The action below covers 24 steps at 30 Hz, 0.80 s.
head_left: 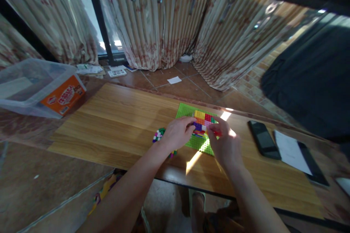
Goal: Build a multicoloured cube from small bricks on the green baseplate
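A green studded baseplate [185, 109] lies on the wooden table. On it stands a block of toy bricks [201, 115] in yellow, orange, red, pink, purple and white. My left hand [179, 132] grips the block's left side between thumb and forefinger. From the right, my right hand [225, 142] has its fingers closed at the block's right edge, beside a red brick; whether a loose brick sits in them is hidden. Small loose bricks [158, 135] in mixed colours lie left of the baseplate, partly covered by my left wrist.
On the table's right side lie a black phone [264, 139], a white paper [291, 151] and a dark tablet-like device [314, 167] under it. A clear plastic bin [35, 98] with an orange label stands beyond the left end. Striped curtains [164, 22] hang behind the table [109, 116].
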Tool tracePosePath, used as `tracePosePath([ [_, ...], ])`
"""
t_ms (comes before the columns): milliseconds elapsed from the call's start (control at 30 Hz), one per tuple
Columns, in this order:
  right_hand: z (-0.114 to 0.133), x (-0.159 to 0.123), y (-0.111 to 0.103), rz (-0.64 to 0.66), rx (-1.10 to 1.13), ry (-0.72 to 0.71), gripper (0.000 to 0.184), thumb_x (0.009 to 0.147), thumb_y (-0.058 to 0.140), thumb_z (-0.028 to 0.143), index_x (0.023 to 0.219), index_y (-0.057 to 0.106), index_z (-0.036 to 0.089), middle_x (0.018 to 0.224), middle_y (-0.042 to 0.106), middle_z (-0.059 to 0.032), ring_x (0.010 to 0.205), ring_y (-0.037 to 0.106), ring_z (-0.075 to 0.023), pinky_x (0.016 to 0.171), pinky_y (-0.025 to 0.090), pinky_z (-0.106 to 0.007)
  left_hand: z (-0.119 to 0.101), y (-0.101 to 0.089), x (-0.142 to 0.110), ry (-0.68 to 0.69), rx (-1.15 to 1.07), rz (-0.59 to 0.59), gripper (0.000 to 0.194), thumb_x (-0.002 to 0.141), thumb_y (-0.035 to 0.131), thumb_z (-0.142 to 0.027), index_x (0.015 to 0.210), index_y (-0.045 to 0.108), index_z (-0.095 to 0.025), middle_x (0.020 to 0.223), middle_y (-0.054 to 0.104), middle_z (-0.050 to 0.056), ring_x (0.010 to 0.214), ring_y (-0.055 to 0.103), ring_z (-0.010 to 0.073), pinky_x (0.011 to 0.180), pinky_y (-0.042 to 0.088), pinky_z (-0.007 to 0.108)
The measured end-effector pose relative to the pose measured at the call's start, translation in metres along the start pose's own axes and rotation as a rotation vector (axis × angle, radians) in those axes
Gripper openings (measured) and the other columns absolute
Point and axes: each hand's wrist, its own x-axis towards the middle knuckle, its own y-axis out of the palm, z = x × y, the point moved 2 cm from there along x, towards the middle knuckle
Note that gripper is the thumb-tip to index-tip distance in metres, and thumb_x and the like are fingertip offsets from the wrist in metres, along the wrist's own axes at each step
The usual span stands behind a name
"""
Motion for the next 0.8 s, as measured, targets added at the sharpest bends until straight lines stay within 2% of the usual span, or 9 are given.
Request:
tracePosePath([
  [167, -0.001, 0.003, 0.001, 0.002, 0.121, 0.147, 0.031, 0.079, 0.054, 0.028, 0.109, 0.06, 0.02, 0.08, 0.072, -0.0039, 0.065, 0.066, -0.0171, 0.062, 0.05, -0.03, 0.0, 0.0, 0.0, -0.002, 0.008, -0.001, 0.026, 0.087, 0.048, -0.024, 0.108, 0.062, -0.019, 0.103, 0.068, 0.006, 0.092, 0.063, 0.0175, 0.084, 0.05, 0.032],
  [533, -0.013, 0.006, 0.013, 0.047, 0.345, 0.325, 0.034, 0.072, 0.059, 0.031, 0.104, 0.06, 0.018, 0.077, 0.072, -0.005, 0.068, 0.067, -0.0179, 0.067, 0.051, -0.033, -0.001, 0.0, 0.0, 0.007, 0.014, -0.007, 0.026, 0.087, 0.047, -0.022, 0.109, 0.062, -0.019, 0.105, 0.068, 0.005, 0.095, 0.063, 0.0172, 0.087, 0.05, 0.032],
  [800, -0.012, 0.004, 0.015, 0.003, 0.359, 0.332, 0.035, 0.071, 0.06, 0.03, 0.103, 0.058, 0.016, 0.072, 0.07, -0.0039, 0.064, 0.066, -0.0178, 0.065, 0.052, -0.033, -0.005, 0.0, -0.001, -0.001, 0.008, -0.006, 0.027, 0.087, 0.048, -0.023, 0.109, 0.063, -0.018, 0.106, 0.068, 0.007, 0.096, 0.063, 0.0176, 0.087, 0.05, 0.032],
])
